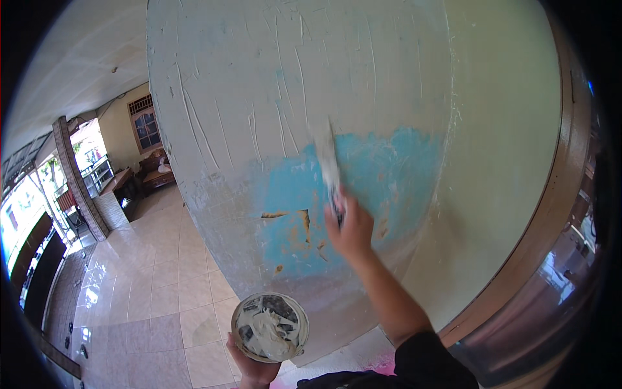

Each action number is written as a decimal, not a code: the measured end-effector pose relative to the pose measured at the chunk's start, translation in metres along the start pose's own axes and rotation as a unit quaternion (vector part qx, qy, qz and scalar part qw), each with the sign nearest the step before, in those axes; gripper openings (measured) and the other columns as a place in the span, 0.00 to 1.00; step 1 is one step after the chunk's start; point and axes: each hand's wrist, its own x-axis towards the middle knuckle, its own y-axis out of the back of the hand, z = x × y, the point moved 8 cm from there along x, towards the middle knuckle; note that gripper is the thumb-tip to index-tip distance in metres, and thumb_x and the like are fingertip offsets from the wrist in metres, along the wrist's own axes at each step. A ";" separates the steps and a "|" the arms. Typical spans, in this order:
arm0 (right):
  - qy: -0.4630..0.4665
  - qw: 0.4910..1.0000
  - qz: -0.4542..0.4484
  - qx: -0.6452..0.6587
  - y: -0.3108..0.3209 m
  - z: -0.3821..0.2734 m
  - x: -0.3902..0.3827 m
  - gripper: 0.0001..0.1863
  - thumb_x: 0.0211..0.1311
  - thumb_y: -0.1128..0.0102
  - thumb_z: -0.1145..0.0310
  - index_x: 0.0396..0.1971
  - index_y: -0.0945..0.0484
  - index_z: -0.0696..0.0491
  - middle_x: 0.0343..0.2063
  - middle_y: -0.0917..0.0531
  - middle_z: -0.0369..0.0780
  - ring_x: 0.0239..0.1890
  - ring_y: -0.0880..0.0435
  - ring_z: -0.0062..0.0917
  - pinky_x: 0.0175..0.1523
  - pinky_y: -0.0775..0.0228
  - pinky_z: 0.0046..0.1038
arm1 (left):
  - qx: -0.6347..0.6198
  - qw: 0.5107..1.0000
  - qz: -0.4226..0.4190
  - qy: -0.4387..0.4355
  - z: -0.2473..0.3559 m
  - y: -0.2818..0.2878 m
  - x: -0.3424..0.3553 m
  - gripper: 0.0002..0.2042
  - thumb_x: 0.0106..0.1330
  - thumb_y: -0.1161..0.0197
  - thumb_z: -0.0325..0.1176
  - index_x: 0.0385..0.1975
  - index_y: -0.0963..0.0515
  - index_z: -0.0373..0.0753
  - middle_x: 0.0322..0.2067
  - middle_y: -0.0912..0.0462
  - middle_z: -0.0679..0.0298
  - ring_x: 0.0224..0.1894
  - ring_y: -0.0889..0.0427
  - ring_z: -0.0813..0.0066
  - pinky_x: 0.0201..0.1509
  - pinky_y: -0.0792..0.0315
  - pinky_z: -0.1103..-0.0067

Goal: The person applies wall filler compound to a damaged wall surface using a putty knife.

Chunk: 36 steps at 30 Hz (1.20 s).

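My right hand is wrapped around the handle of a putty knife, whose blade is smeared with pale filler. The blade lies against the wall at the upper edge of a bare blue patch. Above that patch the wall is coated with grey-white filler marked by raised ridges. Low in front of me, my left hand grips a round bowl from beneath and the side. Wet filler sits in the bowl, and its dark inner surface shows through. Cracks and chipped spots mark the blue area.
To the right stands a pale green wall beside a brown wooden frame. A tiled floor stretches away on the left, past the wall's corner. Farther back are a pillar, a wooden bench and a window.
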 end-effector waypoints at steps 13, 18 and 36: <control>-0.023 0.999 -0.017 -0.027 0.018 0.001 0.075 0.23 0.64 0.36 0.61 0.55 0.27 0.56 0.27 0.15 0.44 0.27 0.15 0.39 0.33 0.23 0.37 | 0.024 1.000 -0.004 -0.004 0.001 -0.015 -0.004 0.44 0.61 0.50 0.71 0.71 0.40 0.47 0.67 0.34 0.57 0.67 0.33 0.51 0.64 0.34 0.46; 0.042 0.999 -0.021 0.021 0.024 0.039 -0.068 0.26 0.62 0.35 0.62 0.55 0.30 0.60 0.32 0.17 0.49 0.29 0.17 0.42 0.35 0.25 0.39 | 0.019 1.000 -0.020 0.006 -0.003 -0.031 -0.009 0.43 0.61 0.49 0.70 0.71 0.40 0.47 0.67 0.33 0.58 0.67 0.32 0.51 0.66 0.34 0.48; -0.082 0.943 -0.152 0.284 0.054 0.007 -0.095 0.26 0.65 0.40 0.64 0.58 0.35 0.60 0.34 0.18 0.48 0.30 0.18 0.36 0.39 0.24 0.35 | -0.005 1.000 -0.013 -0.006 -0.006 -0.054 -0.021 0.43 0.63 0.54 0.71 0.72 0.41 0.47 0.69 0.35 0.59 0.70 0.35 0.53 0.70 0.40 0.47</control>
